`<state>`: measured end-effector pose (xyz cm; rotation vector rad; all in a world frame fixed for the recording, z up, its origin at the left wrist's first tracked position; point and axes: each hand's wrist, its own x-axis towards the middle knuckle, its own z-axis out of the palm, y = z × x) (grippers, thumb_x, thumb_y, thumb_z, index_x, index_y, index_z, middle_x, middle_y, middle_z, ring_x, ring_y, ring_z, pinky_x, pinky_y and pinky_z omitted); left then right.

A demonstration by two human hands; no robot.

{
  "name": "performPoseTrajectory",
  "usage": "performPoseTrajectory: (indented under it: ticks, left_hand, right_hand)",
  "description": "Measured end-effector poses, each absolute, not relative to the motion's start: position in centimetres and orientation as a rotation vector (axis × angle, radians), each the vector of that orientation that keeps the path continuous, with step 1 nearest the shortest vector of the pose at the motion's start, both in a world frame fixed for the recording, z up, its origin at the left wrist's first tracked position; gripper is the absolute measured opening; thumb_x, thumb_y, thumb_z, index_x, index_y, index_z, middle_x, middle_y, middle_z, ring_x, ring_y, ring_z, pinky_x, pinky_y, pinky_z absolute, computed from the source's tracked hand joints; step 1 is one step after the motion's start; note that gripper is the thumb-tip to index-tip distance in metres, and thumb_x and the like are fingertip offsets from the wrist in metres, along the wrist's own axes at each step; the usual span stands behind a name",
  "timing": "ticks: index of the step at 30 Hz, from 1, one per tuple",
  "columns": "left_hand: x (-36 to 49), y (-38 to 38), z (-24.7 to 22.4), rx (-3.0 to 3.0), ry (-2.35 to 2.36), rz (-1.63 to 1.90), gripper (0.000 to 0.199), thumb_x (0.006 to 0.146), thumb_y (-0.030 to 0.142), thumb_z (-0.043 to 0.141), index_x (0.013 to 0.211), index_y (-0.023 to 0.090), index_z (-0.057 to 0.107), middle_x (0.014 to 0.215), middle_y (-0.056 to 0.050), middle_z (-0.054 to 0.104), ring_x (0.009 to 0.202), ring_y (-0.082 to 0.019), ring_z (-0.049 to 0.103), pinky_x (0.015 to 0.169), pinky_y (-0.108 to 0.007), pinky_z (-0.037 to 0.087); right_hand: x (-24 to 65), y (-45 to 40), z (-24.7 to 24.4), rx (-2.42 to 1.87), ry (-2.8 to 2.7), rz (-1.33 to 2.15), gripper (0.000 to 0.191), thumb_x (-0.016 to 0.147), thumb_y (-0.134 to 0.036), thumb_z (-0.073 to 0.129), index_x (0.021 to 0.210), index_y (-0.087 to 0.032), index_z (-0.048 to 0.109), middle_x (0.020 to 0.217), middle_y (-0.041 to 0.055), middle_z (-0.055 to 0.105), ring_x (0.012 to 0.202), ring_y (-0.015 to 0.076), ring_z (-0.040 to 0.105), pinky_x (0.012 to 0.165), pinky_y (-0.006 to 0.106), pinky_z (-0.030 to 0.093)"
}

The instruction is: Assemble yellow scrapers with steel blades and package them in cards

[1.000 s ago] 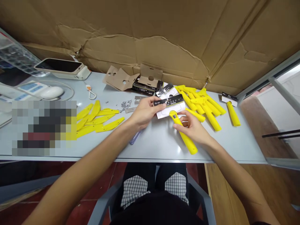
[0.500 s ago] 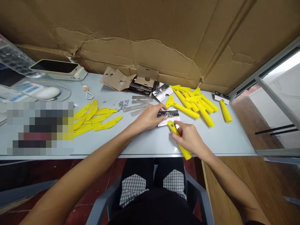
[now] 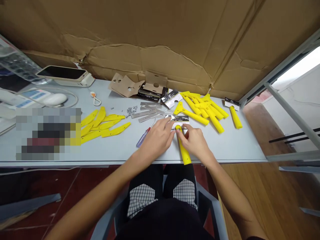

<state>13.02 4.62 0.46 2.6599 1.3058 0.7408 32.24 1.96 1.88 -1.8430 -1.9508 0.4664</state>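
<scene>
A yellow scraper lies at the table's front edge, its handle pointing toward me. Its head overlaps a black-and-white header card. My right hand is closed around the upper part of the scraper, with thumb and index finger at the head and the card's lower edge. My left hand has its fingers bent over the card's left side, thumb beside the scraper head; its fingertips are partly hidden. A screwdriver with a purplish handle lies just left of my left hand.
Yellow scrapers are piled at the right; a carded scraper lies farther right. Flat yellow pieces, small screws and metal blades are at the left. Cards lean near the cardboard wall; a phone lies back left.
The scraper has swung more upright and shifted left with my right hand. My left hand has come down nearer to it, and the screwdriver now shows beside my left hand.
</scene>
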Motion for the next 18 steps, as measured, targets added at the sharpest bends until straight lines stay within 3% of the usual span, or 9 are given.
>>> performPoseTrajectory:
  ticks: [2,6,8,10,13,18]
  left_hand:
    - [12.3,2.5,-0.4,2.599,1.384,0.751,0.046,0.112,0.029,0.042,0.148,0.006,0.059,0.157,-0.023,0.060,0.148,-0.037,0.054,0.124,-0.056,0.045]
    - [10.8,0.7,-2.0,2.558,1.450,0.643,0.051,0.112,0.036,0.041,0.148,0.005,0.061,0.164,-0.025,0.054,0.156,-0.040,0.048,0.130,-0.061,0.037]
    - [10.3,0.9,-2.3,2.552,1.464,0.608,0.052,0.111,0.039,0.043,0.145,0.005,0.063,0.164,-0.026,0.053,0.155,-0.041,0.048,0.130,-0.062,0.037]
    - [10.0,1.2,-2.4,2.552,1.487,0.576,0.053,0.111,0.038,0.041,0.147,0.005,0.063,0.167,-0.025,0.050,0.157,-0.041,0.046,0.130,-0.063,0.036]
    - [10.0,1.2,-2.4,2.571,1.513,0.518,0.057,0.113,0.035,0.034,0.154,0.003,0.057,0.171,-0.023,0.045,0.161,-0.040,0.040,0.132,-0.062,0.032]
    - [10.2,0.8,-2.3,2.578,1.586,0.437,0.065,0.113,0.034,0.026,0.159,-0.007,0.047,0.172,-0.030,0.036,0.164,-0.041,0.033,0.134,-0.061,0.028]
  right_hand:
    - [33.6,1.1,1.7,-1.765,-1.915,0.384,0.052,0.107,-0.049,0.053,0.141,-0.012,0.069,0.086,0.0096,0.078,0.081,0.0276,0.073,0.083,0.041,0.055]
    - [37.8,-0.7,0.6,-1.643,-2.087,0.032,0.048,0.107,-0.042,0.053,0.141,-0.014,0.070,0.130,0.0196,0.075,0.126,0.0372,0.064,0.108,0.054,0.052]
    - [39.7,-1.4,-0.1,-1.699,-2.249,-0.008,0.055,0.107,-0.047,0.053,0.153,-0.018,0.062,0.153,0.0192,0.064,0.146,0.0408,0.053,0.119,0.061,0.044]
    - [40.8,-2.0,-0.7,-1.789,-2.369,0.004,0.068,0.110,-0.053,0.045,0.168,-0.018,0.044,0.171,0.0165,0.048,0.161,0.0404,0.038,0.129,0.065,0.031]
    - [40.6,-2.6,-1.3,-1.902,-2.415,0.038,0.078,0.113,-0.058,0.033,0.176,-0.014,0.024,0.181,0.0145,0.028,0.170,0.0373,0.020,0.135,0.065,0.020]
    - [38.2,-2.8,-1.3,-1.982,-2.350,0.063,0.072,0.115,-0.047,0.026,0.172,-0.003,0.029,0.181,0.0195,0.023,0.170,0.0357,0.016,0.137,0.064,0.018]
